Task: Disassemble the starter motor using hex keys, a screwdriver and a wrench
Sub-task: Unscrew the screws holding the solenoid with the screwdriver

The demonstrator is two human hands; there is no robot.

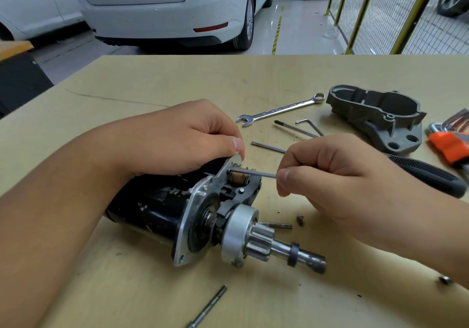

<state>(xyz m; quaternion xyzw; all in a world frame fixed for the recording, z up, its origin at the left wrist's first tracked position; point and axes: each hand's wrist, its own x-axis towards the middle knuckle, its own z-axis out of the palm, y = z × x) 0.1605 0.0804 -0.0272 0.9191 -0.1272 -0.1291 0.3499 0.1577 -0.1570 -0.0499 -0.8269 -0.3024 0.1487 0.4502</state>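
Here, left to right, on the tan table [157, 79]:

- Left hand [182, 137]: fingers curled over the black body of the starter motor [162, 208], thumb tip against the top edge of its silver end plate. The motor lies on its side at centre, its pinion shaft pointing right and toward the viewer.
- Long bolt [208, 307]: loose, at the near edge.
- Hex key [256, 173]: thin straight shank, one end at a fastener on the motor's end plate, the other pinched between thumb and forefinger of the right hand [337, 178].
- Small screw [300, 220] and short stud [278, 225]: just right of the motor.
- Combination wrench [281, 110]: behind the hands, lying flat.
- Screwdriver [426, 174]: black handle right of the right hand, shaft passing behind it.
- L-shaped hex key [311, 124]: beside the screwdriver shaft.
- Grey cast housing [375, 117]: removed, far right, well apart from the motor.
- Orange hex key holder [449, 146]: at the right edge.
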